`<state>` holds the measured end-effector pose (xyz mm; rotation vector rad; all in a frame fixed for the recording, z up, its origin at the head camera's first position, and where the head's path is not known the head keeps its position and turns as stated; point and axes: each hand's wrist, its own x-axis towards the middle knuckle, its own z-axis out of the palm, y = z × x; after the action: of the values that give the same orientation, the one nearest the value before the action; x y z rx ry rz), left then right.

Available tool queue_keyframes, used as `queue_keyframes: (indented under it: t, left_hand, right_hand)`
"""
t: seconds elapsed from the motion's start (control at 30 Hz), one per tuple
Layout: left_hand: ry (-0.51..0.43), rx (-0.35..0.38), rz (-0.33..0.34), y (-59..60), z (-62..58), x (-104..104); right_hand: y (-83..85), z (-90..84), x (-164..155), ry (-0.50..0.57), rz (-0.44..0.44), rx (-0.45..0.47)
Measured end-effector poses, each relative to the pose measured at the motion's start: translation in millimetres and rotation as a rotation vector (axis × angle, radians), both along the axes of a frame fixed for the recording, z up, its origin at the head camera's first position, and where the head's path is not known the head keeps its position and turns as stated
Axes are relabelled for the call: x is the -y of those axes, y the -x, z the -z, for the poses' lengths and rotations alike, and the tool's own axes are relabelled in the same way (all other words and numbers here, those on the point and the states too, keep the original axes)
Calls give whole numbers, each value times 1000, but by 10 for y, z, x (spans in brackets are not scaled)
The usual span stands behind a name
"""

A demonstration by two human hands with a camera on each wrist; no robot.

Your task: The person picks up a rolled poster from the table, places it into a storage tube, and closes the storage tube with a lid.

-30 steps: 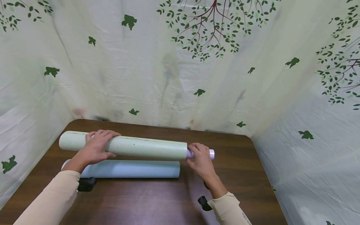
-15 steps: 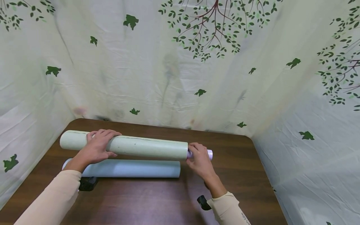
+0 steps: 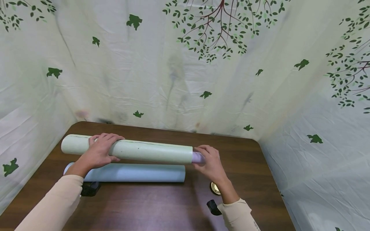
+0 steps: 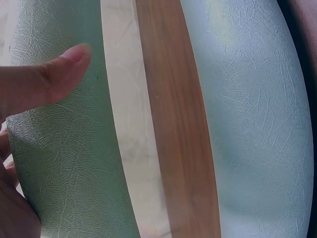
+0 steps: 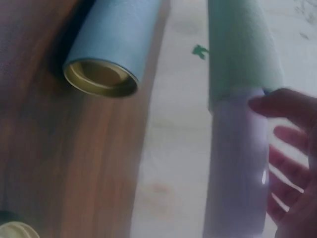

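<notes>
Two hands working one roll: left hand (image 3: pixel 99 150) fingers curling over the pale green roll (image 3: pixel 150 152), right hand (image 3: pixel 211 162) fingers wrapping the lilac inner tube (image 5: pixel 237 173) sticking out its end; roll being held above the table (image 3: pixel 162 205), light blue roll (image 3: pixel 136 173) lying just beside

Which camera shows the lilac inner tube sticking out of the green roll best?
The right wrist view: the smooth lilac inner tube fills it, leaving the pale green textured roll. The head view shows only a stub under the right hand; the left wrist view shows none.
</notes>
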<state>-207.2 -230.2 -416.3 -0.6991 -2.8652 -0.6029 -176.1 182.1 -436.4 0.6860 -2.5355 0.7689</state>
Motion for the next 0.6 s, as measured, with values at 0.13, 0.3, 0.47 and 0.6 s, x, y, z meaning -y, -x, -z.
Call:
queue_keyframes:
  t: [0.13, 0.3, 0.47, 0.6]
  left_hand:
    - [2, 1, 0, 2, 10, 4]
    - [8, -2, -1, 2, 8, 5]
    - [7, 4, 1, -5, 1, 10]
    - [3, 5, 0, -6, 0, 19]
  right_hand:
    - [-13, -15, -179, 117, -23, 34]
    - [-33, 3, -409, 280, 7, 142]
    - [-28, 99, -574, 428, -25, 196]
    - [-28, 176, -647, 585, -77, 239]
